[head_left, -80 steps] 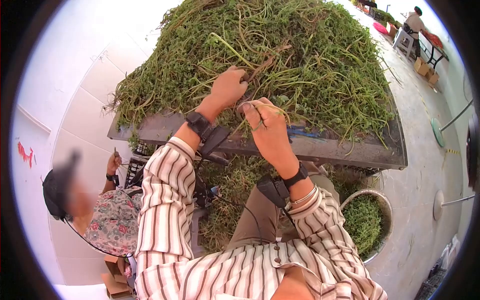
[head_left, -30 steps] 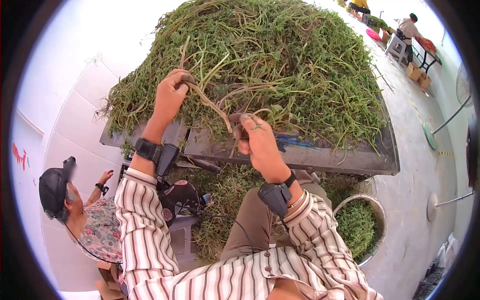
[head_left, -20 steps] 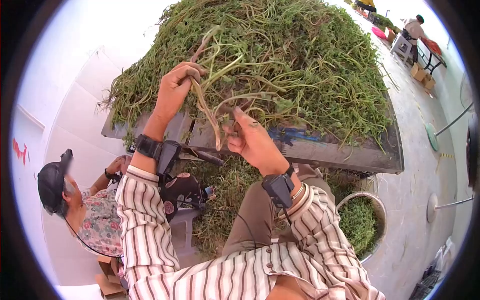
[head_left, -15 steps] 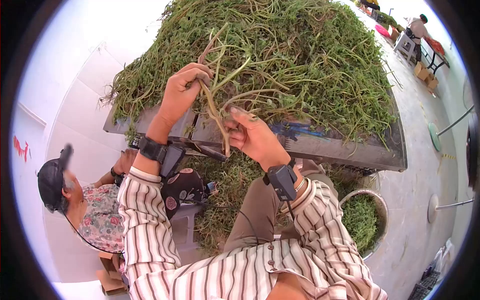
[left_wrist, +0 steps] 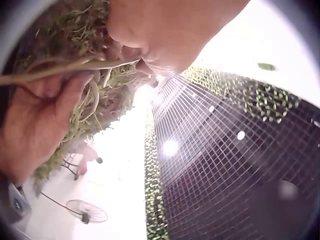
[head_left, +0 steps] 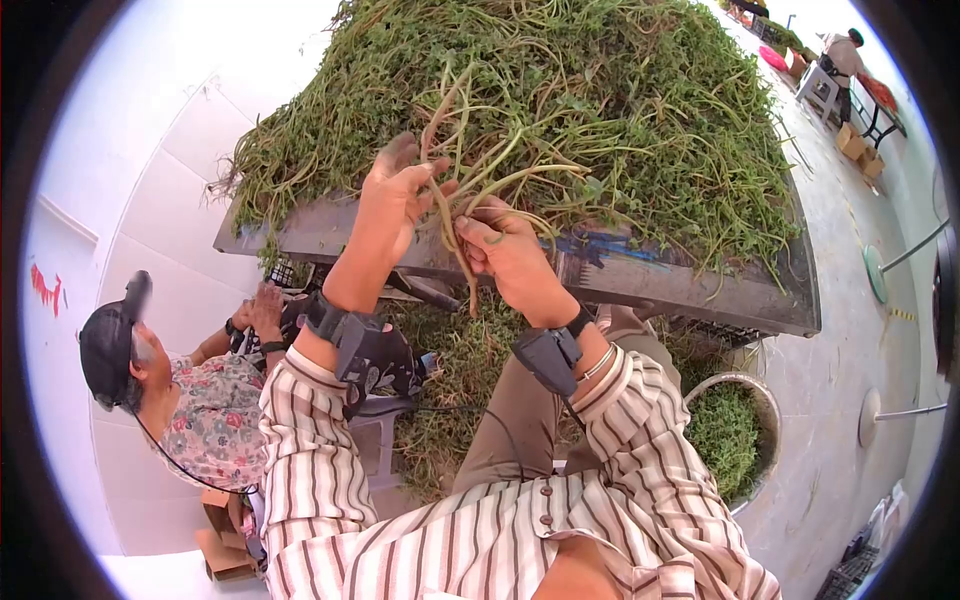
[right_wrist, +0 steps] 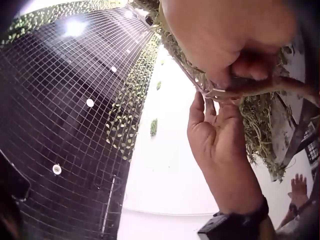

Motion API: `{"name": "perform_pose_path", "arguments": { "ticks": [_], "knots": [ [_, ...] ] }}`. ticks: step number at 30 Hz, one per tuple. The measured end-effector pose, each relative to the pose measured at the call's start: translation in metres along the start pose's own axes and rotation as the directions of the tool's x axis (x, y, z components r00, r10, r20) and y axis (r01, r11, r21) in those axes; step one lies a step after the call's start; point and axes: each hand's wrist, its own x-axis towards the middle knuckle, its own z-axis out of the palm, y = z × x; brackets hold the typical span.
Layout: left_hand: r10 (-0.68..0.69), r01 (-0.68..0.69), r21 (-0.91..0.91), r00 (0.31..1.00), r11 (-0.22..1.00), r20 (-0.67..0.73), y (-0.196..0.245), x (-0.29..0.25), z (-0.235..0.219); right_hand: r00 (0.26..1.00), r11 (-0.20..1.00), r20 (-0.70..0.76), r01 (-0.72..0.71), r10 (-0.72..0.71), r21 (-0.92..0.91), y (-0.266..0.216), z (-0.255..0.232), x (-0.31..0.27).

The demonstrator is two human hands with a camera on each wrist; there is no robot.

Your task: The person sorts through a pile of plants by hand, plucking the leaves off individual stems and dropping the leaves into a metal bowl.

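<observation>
A long, branched plant stem point(head_left: 467, 268) with thinner green side shoots is held up over the near edge of the pile. My left hand point(head_left: 390, 205) is on its upper part, the stem lying between thumb and fingers, the fingers fairly straight. In the left wrist view, the left hand point(left_wrist: 160, 35) pinches the stem point(left_wrist: 50, 71) between thumb and finger. Lower down, my right hand point(head_left: 515, 262) grips the stem and shoots, its fingers curled. The right wrist view has the right hand point(right_wrist: 220, 40) close up over the stem point(right_wrist: 295, 86), partly hiding it.
A large heap of leafy stems point(head_left: 610, 120) covers the dark table point(head_left: 700, 305). More stems point(head_left: 450, 400) lie underneath. A round tub point(head_left: 772, 410) of green sprigs stands at right. Another person point(head_left: 215, 425) sits at left. Cardboard boxes point(head_left: 225, 545) lie lower left.
The stem has been pulled out of the heap and lifted by my left hand. Both hands have since drawn closer together; the right now grips the stem, and the left fingers have straightened somewhat.
</observation>
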Motion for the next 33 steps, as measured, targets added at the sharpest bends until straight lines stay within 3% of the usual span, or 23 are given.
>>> {"name": "perform_pose_path", "arguments": {
  "ticks": [1,3,6,10,12,13,18,21,22,24,31,33],
  "knots": [
    [-0.002,0.002,-0.001,1.000,1.000,-0.003,-0.004,0.001,-0.004,1.000,1.000,0.000,-0.004,0.004,0.000,0.002,-0.002,0.000],
    [-0.172,0.172,-0.010,0.985,0.985,0.029,-0.008,0.006,-0.013,0.997,0.978,0.047,0.070,-0.062,-0.196,0.003,-0.004,0.000],
    [-0.243,0.243,0.030,0.970,0.970,0.024,-0.015,0.011,-0.022,0.996,0.964,0.043,0.085,-0.076,-0.254,0.006,-0.002,-0.001],
    [-0.219,0.225,0.164,0.974,0.960,-0.059,-0.015,0.006,-0.023,0.998,0.966,0.012,0.067,-0.066,-0.250,0.007,-0.003,-0.001],
    [-0.282,0.282,-0.038,0.959,0.959,0.001,-0.018,0.007,-0.026,0.995,0.965,0.037,0.094,-0.087,-0.245,0.006,-0.003,-0.001],
    [-0.283,0.283,-0.038,0.959,0.958,0.001,-0.018,0.005,-0.024,0.996,0.965,0.037,0.094,-0.087,-0.245,0.005,-0.001,-0.002],
    [-0.169,0.178,-0.077,0.979,0.981,0.114,-0.012,-0.008,-0.009,0.992,0.997,-0.126,-0.002,-0.008,-0.081,0.001,0.004,-0.004],
    [-0.183,0.201,-0.109,0.971,0.974,0.154,-0.014,-0.018,0.000,0.986,0.999,-0.166,-0.012,0.005,-0.043,-0.006,0.002,-0.006],
    [-0.183,0.201,-0.108,0.971,0.974,0.154,-0.015,-0.021,0.003,0.986,0.999,-0.166,-0.012,0.005,-0.042,-0.003,0.000,-0.003],
    [-0.119,0.124,-0.055,0.990,0.991,0.082,-0.017,-0.025,0.008,0.978,0.992,-0.209,0.014,0.013,0.127,0.001,-0.004,0.003],
    [-0.142,0.152,-0.115,0.986,0.982,0.093,-0.020,-0.015,0.000,0.969,0.979,-0.245,0.083,-0.035,0.187,0.002,-0.005,0.004],
    [-0.129,0.147,-0.133,0.983,0.980,0.134,-0.018,-0.014,0.001,0.987,0.974,-0.146,0.091,-0.062,0.206,0.002,-0.007,0.006]
  ]
}}
